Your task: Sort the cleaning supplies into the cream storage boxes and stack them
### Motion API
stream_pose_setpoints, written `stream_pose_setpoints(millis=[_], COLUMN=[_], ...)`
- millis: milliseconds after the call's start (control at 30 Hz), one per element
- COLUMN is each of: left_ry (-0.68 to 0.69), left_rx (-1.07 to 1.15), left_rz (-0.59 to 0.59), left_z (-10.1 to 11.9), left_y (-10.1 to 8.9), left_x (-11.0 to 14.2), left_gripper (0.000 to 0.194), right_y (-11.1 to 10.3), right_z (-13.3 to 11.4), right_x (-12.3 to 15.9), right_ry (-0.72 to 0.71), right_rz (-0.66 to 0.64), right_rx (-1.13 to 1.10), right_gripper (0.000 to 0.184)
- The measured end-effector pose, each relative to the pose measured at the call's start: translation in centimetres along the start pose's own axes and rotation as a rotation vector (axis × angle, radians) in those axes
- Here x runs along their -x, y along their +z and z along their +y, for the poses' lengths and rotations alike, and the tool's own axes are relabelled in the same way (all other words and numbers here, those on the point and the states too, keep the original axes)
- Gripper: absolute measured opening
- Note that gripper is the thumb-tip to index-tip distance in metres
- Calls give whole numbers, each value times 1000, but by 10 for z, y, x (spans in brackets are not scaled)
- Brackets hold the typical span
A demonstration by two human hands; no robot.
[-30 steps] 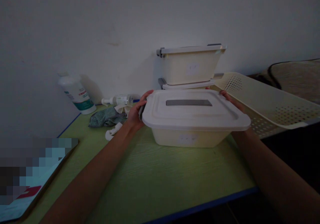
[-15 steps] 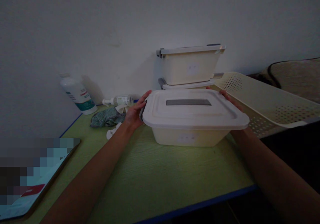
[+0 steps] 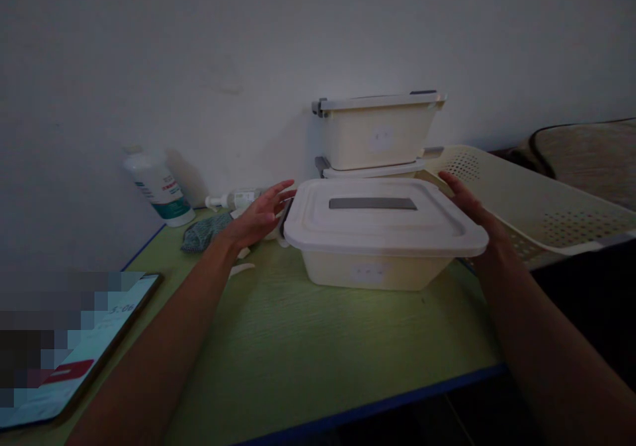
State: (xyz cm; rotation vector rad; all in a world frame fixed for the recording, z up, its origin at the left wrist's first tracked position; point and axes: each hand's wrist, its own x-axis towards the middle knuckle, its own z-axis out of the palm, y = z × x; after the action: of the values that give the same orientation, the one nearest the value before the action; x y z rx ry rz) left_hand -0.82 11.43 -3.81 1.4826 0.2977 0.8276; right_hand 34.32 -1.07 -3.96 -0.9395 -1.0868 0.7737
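A cream storage box (image 3: 370,270) with a white lid (image 3: 377,230) and a grey handle strip (image 3: 372,203) stands on the green table (image 3: 298,353). The lid lies on top of the box. Just left of it, my left hand (image 3: 261,217) is open, its fingers apart and near the grey side latch (image 3: 284,221). On the box's right side, my right hand (image 3: 470,204) is open, fingers stretched out along the lid's edge; whether it touches the lid I cannot tell.
Behind stand stacked lidded boxes (image 3: 380,134). A perforated basket (image 3: 536,194) is at the right, by a cushion (image 3: 586,154). Leftward are a white bottle (image 3: 156,187), a pump bottle (image 3: 236,199), a grey-green cloth (image 3: 203,232) and a tablet (image 3: 94,360).
My left hand has let go of the box's side and moved left, its fingers spreading. My right hand has loosened and opened. The box stays nearly in place.
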Motion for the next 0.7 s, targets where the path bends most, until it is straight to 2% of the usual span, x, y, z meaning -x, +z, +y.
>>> stream_pose_setpoints(millis=[100,200,333,567,700], left_ry=[-7,-9,-11,-10,-8], left_rx=[-75,-126,-171,-220,-205], left_rz=[-73,-105,-167,-108,-102], left_z=[5,9,14,20,21], left_y=[-3,1,11,14,16], left_x=[1,-1,-3,-3,-2], left_gripper=[87,94,97,111,110], right_y=[-6,-12,-13,-12,-7], right_z=[1,2,-1,-2,0], right_x=[1,-1,-3,-2,-2], right_ry=[31,36,56,65,39], right_rz=[-119,-177,-219,-240,-175], right_rx=[-52,-67,-74,-31,8], right_gripper=[75,83,81,74,71])
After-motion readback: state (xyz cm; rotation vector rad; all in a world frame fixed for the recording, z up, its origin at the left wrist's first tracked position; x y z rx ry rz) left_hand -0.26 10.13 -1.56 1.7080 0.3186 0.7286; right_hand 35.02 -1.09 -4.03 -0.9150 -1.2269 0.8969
